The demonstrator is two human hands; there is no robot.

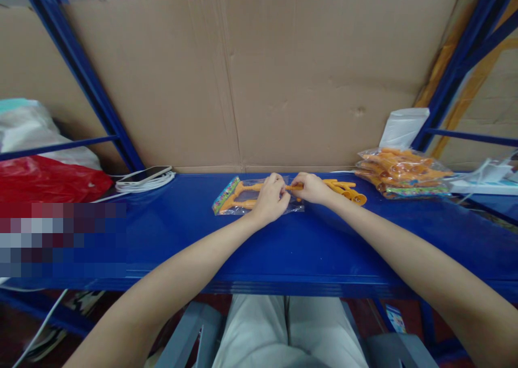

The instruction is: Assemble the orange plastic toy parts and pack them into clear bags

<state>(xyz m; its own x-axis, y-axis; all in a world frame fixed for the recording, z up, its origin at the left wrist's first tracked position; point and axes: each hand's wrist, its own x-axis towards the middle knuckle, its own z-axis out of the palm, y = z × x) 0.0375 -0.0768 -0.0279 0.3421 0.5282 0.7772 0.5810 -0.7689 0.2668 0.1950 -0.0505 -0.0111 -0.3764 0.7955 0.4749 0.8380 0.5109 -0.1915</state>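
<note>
A clear plastic bag (238,209) with a colourful printed header lies flat on the blue shelf, with orange plastic pieces (231,202) inside it. Over the bag's right part, my left hand (272,198) is closed on the plastic near its mouth. Just to the right, my right hand (311,188) pinches an orange plastic piece (295,188) whose left end reaches toward the bag opening. Fingers cover much of that piece, so its kind cannot be made out. Beside my right hand lie several loose orange plastic pieces (347,190), some with round cup-like ends.
Filled bags of orange pieces (399,168) are piled at the right, before a white packet (404,128). A phone (148,175) rests on a coiled white cable (145,185) at the left, near a red bag (48,179). Cardboard (307,76) walls the shelf's (283,254) back.
</note>
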